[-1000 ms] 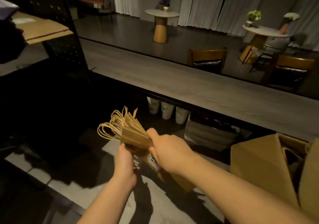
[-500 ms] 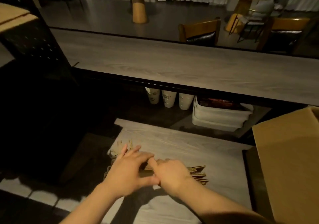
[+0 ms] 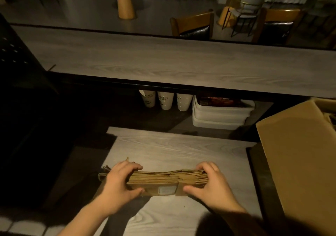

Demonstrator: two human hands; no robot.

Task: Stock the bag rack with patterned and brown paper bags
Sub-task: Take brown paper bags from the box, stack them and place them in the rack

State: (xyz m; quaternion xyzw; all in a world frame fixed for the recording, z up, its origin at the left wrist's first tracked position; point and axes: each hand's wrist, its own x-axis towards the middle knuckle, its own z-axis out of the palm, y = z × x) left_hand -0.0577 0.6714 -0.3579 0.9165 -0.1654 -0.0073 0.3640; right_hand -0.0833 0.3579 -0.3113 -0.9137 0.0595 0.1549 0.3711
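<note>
Here, a stack of brown paper bags (image 3: 168, 180) lies flat on the low table (image 3: 174, 148), close to its near edge and toward its left side. The stack's long axis runs left to right across the person's front. The twisted paper handles (image 3: 103, 173) stick out past the left end, over the table's edge. A strip of brown paper with a pale label (image 3: 164, 190) wraps the near side of the stack.

Left hand (image 3: 120, 183): curled round the left end, fingers over the top, thumb on the near face. Right hand (image 3: 211, 183): curled round the right end in the same way. Both hold the stack; neither is free. The hands sit at equal reach, one at each end, so neither is the nearer.

Judgement: the step in hand looks like squaring or gathering the bundle before it goes to the rack. The rack itself I cannot place with certainty; a dark perforated panel (image 3: 12, 53) stands far left. If that is the target, the stack must travel left and up, handles leading.

Elsewhere: a cardboard box (image 3: 298, 159) stands at right, well apart from the stack. Paper cups (image 3: 165, 100) and white tubs (image 3: 220, 115) sit under the long counter (image 3: 181, 63) beyond.
</note>
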